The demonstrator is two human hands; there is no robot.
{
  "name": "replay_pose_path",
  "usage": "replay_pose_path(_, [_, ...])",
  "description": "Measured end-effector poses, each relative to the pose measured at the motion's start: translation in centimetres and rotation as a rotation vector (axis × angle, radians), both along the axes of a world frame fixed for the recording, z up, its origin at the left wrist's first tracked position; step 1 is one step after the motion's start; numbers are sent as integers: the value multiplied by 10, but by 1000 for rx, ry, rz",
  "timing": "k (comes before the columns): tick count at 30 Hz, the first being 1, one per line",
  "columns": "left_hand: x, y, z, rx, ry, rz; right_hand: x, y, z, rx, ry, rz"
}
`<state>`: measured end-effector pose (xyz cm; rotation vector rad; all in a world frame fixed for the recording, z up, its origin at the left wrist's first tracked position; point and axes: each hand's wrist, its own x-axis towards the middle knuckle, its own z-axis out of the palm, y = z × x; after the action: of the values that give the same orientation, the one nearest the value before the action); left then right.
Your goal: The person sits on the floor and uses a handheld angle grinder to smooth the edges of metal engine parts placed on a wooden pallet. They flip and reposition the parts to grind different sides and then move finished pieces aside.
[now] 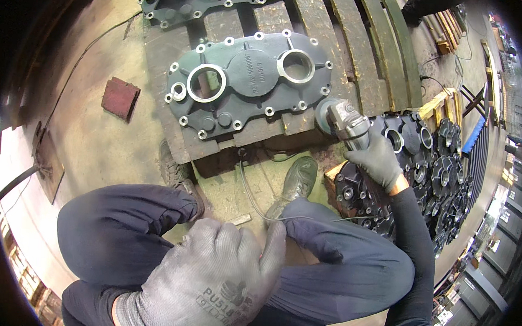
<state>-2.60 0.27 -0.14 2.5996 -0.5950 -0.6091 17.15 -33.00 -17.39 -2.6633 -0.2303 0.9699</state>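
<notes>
Seen from the head camera, the right hand (378, 160), gloved in grey, has its fingers wrapped fully around the body of an angle grinder (344, 121), whose disc end rests at the 3 o'clock edge of the dark cast housing cover (250, 83) lying flat on a wooden pallet (362, 32). The left hand (219, 279), also gloved, sits at 6 o'clock near the knees, fingers loosely curled and holding nothing, its fingertips beside a thin cable (253, 201). More dark castings (443, 172) are stacked at 3 o'clock. Good practice here would probably be a shallow disc angle, light pressure, and the cable kept away from the disc.
</notes>
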Motion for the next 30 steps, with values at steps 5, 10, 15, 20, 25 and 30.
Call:
replay_pose_path(5, [8,-1,-2,15,13,-27,-12,6,-11,20,1,101])
replay_pose_path(10, [4,4,-3,41,-14,-44,-22,24,-1,-5,19,128])
replay_pose_path(15, [4,0,-3,67,-30,-23,-22,31,-5,-18,14,133])
replay_pose_path(20, [3,-3,-6,73,-42,-4,-19,41,-14,-13,-2,173])
replay_pose_path(25, [4,3,-5,56,-32,-14,-21,32,-19,55,-1,138])
replay_pose_path(30, [-1,0,-6,54,-21,-10,-20,38,-17,39,-22,111])
